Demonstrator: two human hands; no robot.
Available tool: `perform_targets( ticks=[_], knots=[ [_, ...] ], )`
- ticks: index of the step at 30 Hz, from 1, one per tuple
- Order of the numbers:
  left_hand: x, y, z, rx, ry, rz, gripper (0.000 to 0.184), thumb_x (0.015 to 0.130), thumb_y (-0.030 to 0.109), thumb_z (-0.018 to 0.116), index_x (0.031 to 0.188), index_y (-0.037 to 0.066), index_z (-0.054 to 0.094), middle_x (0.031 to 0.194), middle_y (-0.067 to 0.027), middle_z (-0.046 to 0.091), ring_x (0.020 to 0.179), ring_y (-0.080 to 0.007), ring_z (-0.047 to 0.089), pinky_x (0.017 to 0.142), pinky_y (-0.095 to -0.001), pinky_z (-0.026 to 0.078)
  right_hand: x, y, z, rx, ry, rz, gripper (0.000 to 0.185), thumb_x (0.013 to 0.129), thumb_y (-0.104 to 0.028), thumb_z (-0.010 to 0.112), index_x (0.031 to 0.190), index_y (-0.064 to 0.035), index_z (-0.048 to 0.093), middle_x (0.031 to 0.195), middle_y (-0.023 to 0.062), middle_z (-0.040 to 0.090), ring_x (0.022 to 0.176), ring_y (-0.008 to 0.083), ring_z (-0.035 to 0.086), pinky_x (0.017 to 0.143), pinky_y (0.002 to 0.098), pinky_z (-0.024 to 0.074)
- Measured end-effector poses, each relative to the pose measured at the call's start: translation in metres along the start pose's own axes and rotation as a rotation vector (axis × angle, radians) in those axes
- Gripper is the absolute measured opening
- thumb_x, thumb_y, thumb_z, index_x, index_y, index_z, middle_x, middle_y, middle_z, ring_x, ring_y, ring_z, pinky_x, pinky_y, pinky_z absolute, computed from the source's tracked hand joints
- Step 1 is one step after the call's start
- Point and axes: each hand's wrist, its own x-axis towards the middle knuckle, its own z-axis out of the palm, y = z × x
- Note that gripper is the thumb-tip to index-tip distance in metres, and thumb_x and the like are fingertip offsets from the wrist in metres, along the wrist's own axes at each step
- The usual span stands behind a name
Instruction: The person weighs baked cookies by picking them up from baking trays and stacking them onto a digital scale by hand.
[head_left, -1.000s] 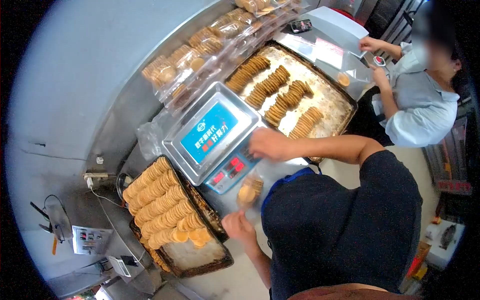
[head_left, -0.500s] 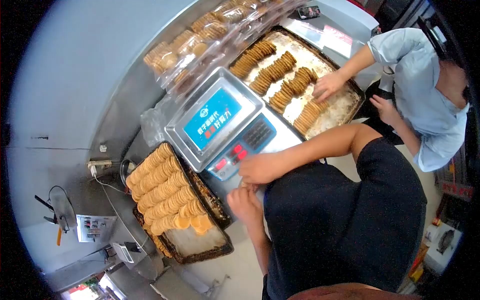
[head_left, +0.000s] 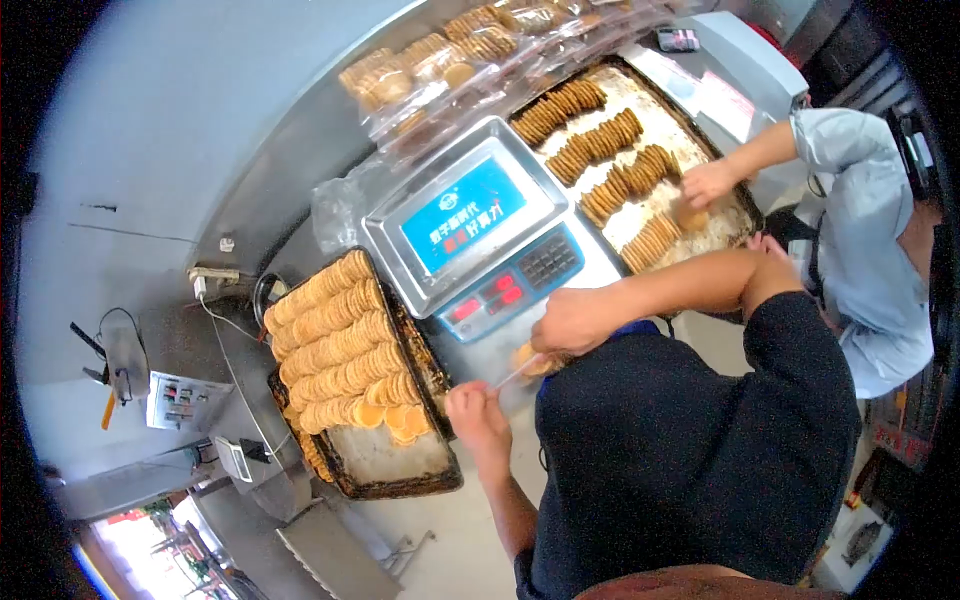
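Low in front of my body, a clear plastic bag of round biscuits is partly hidden behind my right hand, which is closed on it. My left hand is down and to the left, pinching the end of a thin, pale plastic strip. This strip stretches taut between my two hands; whether it is part of the bag or a separate tie, I cannot tell. A digital scale with a metal pan and blue keypad stands just beyond my hands.
Left of the scale, a tray holds rows of pale biscuits. Browner biscuits lie in rows on another tray, where a co-worker's hand reaches in. Bagged biscuits line the wall. A phone lies at the back.
My hands have moved apart, drawing the plastic strip out between them, and the bagged biscuits now show. The co-worker's hand has shifted over the tray. The whole view has shifted slightly.
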Motion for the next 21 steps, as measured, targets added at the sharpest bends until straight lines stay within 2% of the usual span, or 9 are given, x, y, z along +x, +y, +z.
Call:
perform_targets(
  ticks=[2,3,4,6,8,10,12,16,21],
  knots=[
    [-0.004,-0.011,-0.002,-0.006,0.187,-0.133,0.006,0.094,0.001,0.069,0.091,0.000,0.064,0.098,-0.0158,0.067,0.097,-0.0377,0.061,0.087,-0.0473,0.050,-0.007,0.007,-0.011,0.030,-0.020,0.037,0.024,0.097,-0.026,0.063,0.094,-0.0046,0.074,0.088,0.0217,0.073,0.082,0.0441,0.072,0.065,0.0549,0.0550],
    [-0.008,-0.023,-0.005,-0.037,0.294,-0.269,0.008,0.098,0.000,0.067,0.092,0.000,0.062,0.098,-0.0140,0.069,0.094,-0.0310,0.065,0.087,-0.0432,0.051,-0.017,0.020,-0.018,0.145,0.100,0.094,0.029,0.102,-0.029,0.061,0.097,-0.0043,0.075,0.087,0.0198,0.074,0.080,0.0401,0.074,0.065,0.0524,0.0564],
    [-0.015,-0.033,-0.011,-0.039,0.308,-0.276,0.008,0.098,0.000,0.067,0.092,0.000,0.062,0.098,-0.0140,0.069,0.094,-0.0310,0.065,0.087,-0.0432,0.051,-0.025,0.030,-0.029,0.259,0.220,0.149,0.033,0.107,-0.031,0.058,0.101,-0.0039,0.076,0.087,0.0179,0.074,0.078,0.0362,0.075,0.066,0.0498,0.0578],
    [-0.028,-0.048,-0.021,-0.189,0.572,-0.504,0.008,0.099,-0.001,0.066,0.093,0.001,0.062,0.098,-0.0119,0.071,0.091,-0.0226,0.067,0.086,-0.0371,0.053,-0.050,0.037,-0.064,0.702,0.431,0.553,0.039,0.111,-0.037,0.057,0.108,-0.0043,0.077,0.084,0.0112,0.075,0.080,0.0245,0.077,0.070,0.0417,0.0624],
    [-0.037,-0.049,-0.018,-0.292,0.577,-0.535,0.008,0.102,0.003,0.066,0.096,0.002,0.061,0.097,-0.0106,0.071,0.089,-0.0189,0.067,0.084,-0.0340,0.054,-0.076,0.042,-0.111,0.934,0.615,0.792,0.041,0.114,-0.038,0.052,0.120,-0.0044,0.075,0.102,0.0116,0.079,0.081,0.0205,0.077,0.079,0.0347,0.0661],
    [-0.042,-0.050,-0.009,-0.391,0.584,-0.558,0.009,0.105,0.007,0.065,0.098,0.002,0.061,0.096,-0.0093,0.072,0.087,-0.0151,0.066,0.082,-0.0308,0.055,-0.092,0.058,-0.133,1.239,1.008,0.682,0.038,0.113,-0.036,0.056,0.123,-0.0035,0.072,0.107,0.0125,0.079,0.084,0.0202,0.077,0.080,0.0360,0.0662],
    [-0.042,-0.047,0.010,-0.423,0.464,-0.561,0.008,0.104,0.003,0.064,0.097,0.002,0.060,0.090,-0.0095,0.071,0.081,-0.0141,0.066,0.078,-0.0284,0.055,-0.103,0.070,-0.162,1.267,1.087,0.549,0.037,0.112,-0.037,0.060,0.116,-0.0019,0.071,0.096,0.0045,0.074,0.089,0.0153,0.075,0.083,0.0366,0.0651],
    [-0.029,-0.029,0.032,-0.395,0.429,-0.561,0.007,0.103,0.002,0.065,0.097,0.001,0.061,0.088,-0.0090,0.072,0.080,-0.0148,0.067,0.076,-0.0286,0.056,-0.075,0.132,-0.194,1.109,1.288,0.402,0.033,0.111,-0.035,0.062,0.106,-0.0032,0.071,0.100,0.0044,0.074,0.090,0.0134,0.070,0.079,0.0310,0.0578],
    [-0.030,-0.021,0.039,-0.287,0.412,-0.690,0.008,0.097,0.007,0.074,0.095,0.003,0.068,0.089,-0.0069,0.073,0.084,-0.0198,0.068,0.084,-0.0334,0.054,0.005,0.259,-0.215,1.416,1.547,0.139,0.019,0.109,-0.024,0.066,0.109,-0.0051,0.069,0.095,0.0029,0.071,0.090,0.0154,0.069,0.078,0.0333,0.0554]
  ],
)
